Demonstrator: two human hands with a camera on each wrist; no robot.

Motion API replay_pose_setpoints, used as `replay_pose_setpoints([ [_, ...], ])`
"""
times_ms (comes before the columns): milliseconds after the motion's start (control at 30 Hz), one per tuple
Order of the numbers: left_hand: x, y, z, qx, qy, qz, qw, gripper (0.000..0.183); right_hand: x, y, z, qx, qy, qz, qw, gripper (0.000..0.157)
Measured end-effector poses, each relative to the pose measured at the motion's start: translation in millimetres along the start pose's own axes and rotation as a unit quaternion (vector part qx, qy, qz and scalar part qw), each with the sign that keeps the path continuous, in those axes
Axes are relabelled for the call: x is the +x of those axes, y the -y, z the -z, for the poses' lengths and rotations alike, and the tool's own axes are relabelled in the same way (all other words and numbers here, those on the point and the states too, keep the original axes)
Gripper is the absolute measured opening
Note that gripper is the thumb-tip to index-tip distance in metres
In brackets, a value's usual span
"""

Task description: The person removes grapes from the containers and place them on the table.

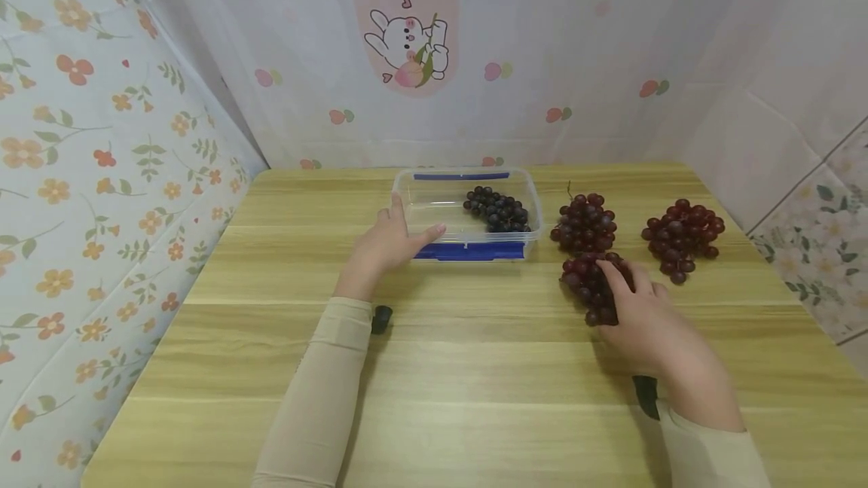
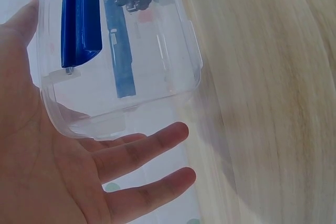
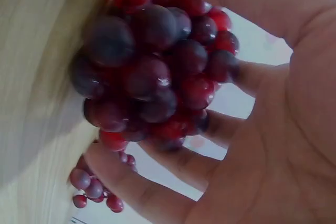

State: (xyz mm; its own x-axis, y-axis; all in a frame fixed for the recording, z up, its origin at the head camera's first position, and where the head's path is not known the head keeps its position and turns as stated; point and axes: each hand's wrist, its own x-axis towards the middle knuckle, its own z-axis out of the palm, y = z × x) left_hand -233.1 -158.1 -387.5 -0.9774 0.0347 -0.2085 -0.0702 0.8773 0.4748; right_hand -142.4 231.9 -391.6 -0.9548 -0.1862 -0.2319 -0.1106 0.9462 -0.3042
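Observation:
A clear plastic food container point(image 1: 434, 238) with blue clips stands at the back of the table, with a bunch of black grapes point(image 1: 498, 211) in its right half. My left hand point(image 1: 385, 243) is at its front left corner, thumb by the front rim and the other fingers spread, fairly straight, along the left side point(image 2: 142, 153). My right hand point(image 1: 644, 322) holds a bunch of dark red grapes point(image 1: 588, 288), its fingers curled round the fruit, as the right wrist view shows point(image 3: 152, 72). Whether the bunch still touches the table cannot be told.
Two more red grape bunches are on the wooden table point(image 1: 461, 398): one point(image 1: 586, 223) just right of the container, another point(image 1: 681, 233) farther right. A patterned cloth point(image 1: 597, 44) hangs behind the table, and a floral cloth point(image 1: 102, 209) is on the left.

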Motion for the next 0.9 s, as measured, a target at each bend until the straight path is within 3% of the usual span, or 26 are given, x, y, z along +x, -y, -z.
replay_pose_setpoints([
  [367,2.2,1.5,1.8,0.005,0.018,-0.002,0.9998,0.126,11,-9,-0.4,-0.001,-0.018,0.005,1.0,0.096],
  [700,1.8,1.8,2.3,0.0,0.022,0.0,0.9998,0.126,6,-5,13.3,-0.006,0.039,-0.003,0.999,0.097],
  [900,0.9,0.9,2.7,-0.007,0.02,0.0,0.9998,0.126,2,-3,17.1,-0.001,0.049,-0.003,0.999,0.093],
])
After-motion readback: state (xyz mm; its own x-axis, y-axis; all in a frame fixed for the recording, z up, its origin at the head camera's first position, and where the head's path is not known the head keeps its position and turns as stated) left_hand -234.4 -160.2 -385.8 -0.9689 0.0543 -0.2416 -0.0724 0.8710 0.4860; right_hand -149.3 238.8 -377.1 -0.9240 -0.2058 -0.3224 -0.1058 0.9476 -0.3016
